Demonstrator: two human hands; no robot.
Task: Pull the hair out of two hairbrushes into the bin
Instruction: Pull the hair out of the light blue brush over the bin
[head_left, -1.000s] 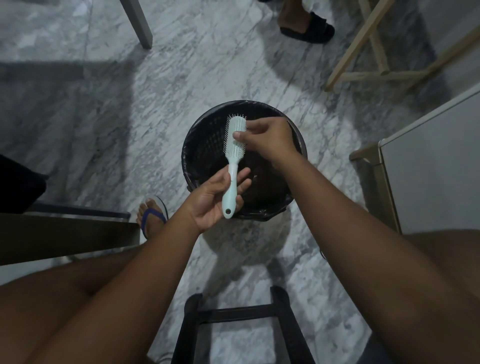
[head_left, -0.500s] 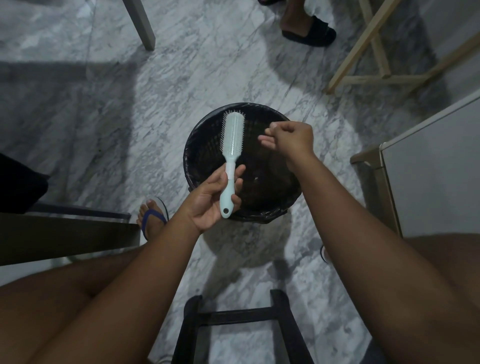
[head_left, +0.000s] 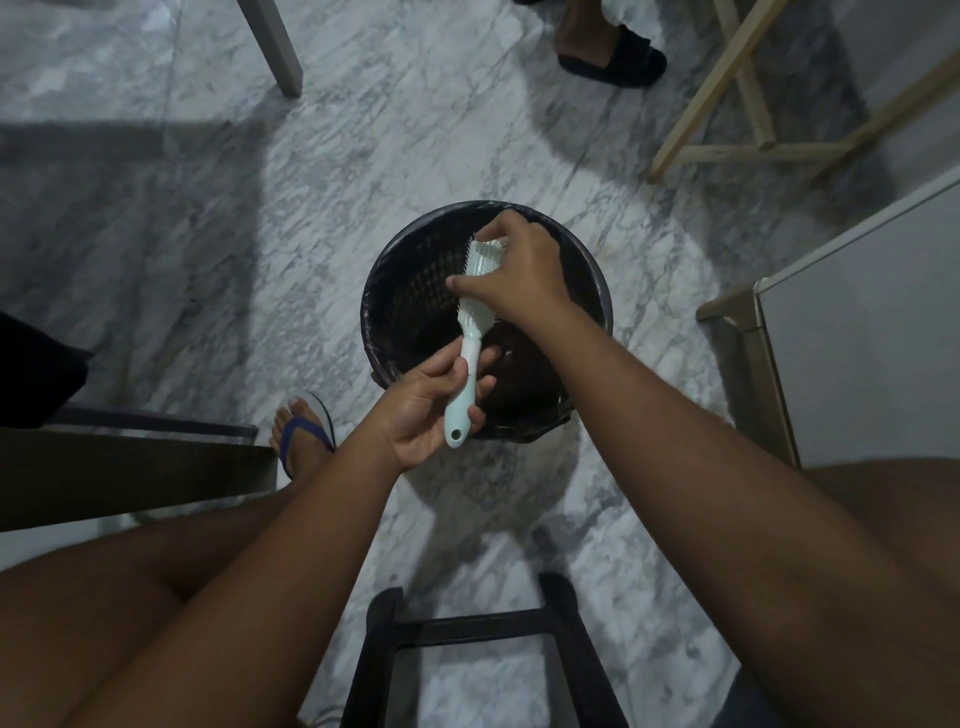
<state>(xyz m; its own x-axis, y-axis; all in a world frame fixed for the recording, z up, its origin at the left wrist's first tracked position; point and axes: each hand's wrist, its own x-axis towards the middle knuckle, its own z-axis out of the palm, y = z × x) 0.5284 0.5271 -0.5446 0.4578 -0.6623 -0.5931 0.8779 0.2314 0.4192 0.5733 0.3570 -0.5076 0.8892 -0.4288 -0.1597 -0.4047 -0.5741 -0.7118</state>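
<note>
Since the previous frame, the right hand (head_left: 519, 270) has returned from the open space beside the brush to the bristle head of the hairbrush (head_left: 470, 343), and the brush has tilted so its head leans further right. The left hand (head_left: 431, 410) is closed around the lower handle and holds the brush above the bin (head_left: 582, 415), which stands on the marble floor (head_left: 208, 234). The long axis of the brush runs from the handle end near the person up and slightly right to the head, over the bin opening. The right hand covers the upper head, with its fingers curled at the bristles; whether it pinches hair cannot be determined. The right hand is the nearer one to the bristles, so the coming pull likely runs away from the head along the bristle direction, with release over the bin. No second hairbrush is visible.
</note>
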